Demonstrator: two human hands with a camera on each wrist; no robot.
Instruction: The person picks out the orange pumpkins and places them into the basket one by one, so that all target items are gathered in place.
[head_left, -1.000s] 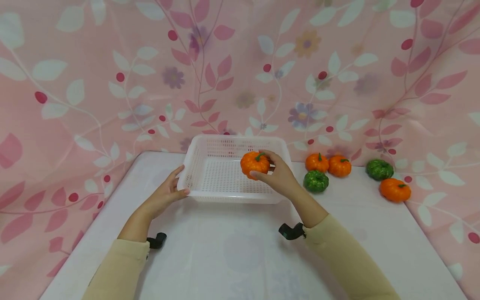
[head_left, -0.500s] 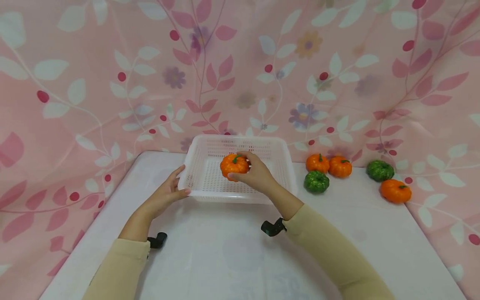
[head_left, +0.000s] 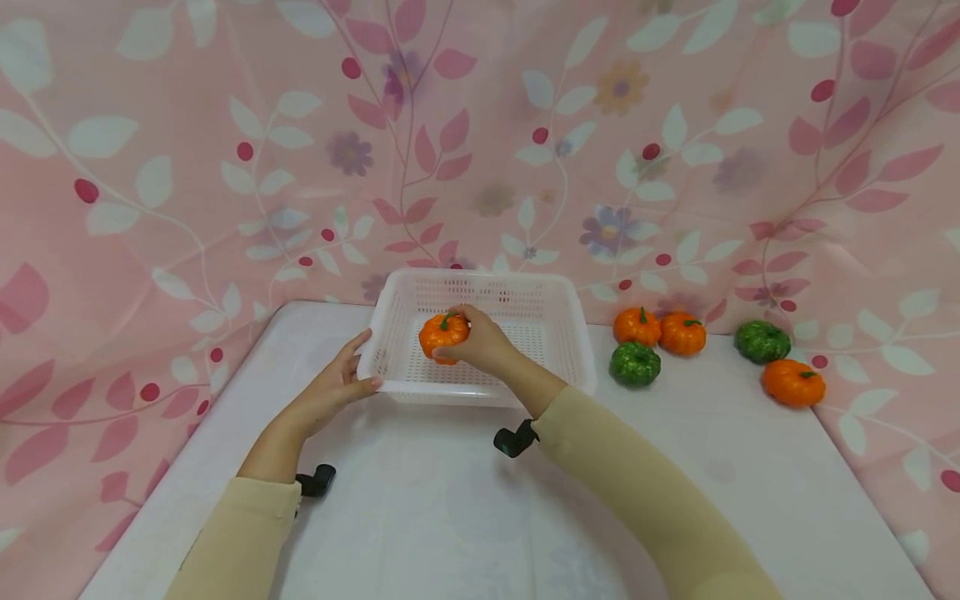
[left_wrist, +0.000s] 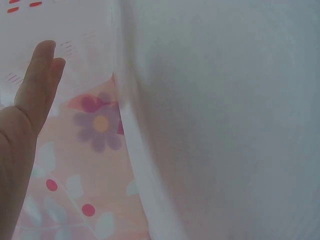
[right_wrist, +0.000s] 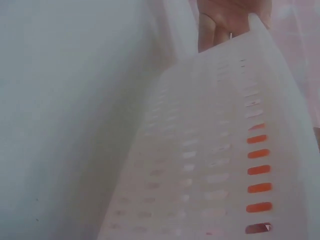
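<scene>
In the head view, my right hand holds an orange mini pumpkin with a green stem, thumb on the near side and fingers behind it. The pumpkin is inside the white plastic basket, over its left half; whether it touches the bottom I cannot tell. My left hand touches the basket's near left corner, thumb by the front rim and fingers along the left side. The left wrist view shows straight fingers against the basket wall. Orange shows through slots of the basket wall in the right wrist view.
Right of the basket stand two orange pumpkins with a green pumpkin before them. Farther right lie another green pumpkin and an orange pumpkin. A floral curtain hangs behind the white-covered table.
My right hand has carried the orange pumpkin leftward inside the basket, from its right half to its left half. My left hand stays at the basket's corner.
</scene>
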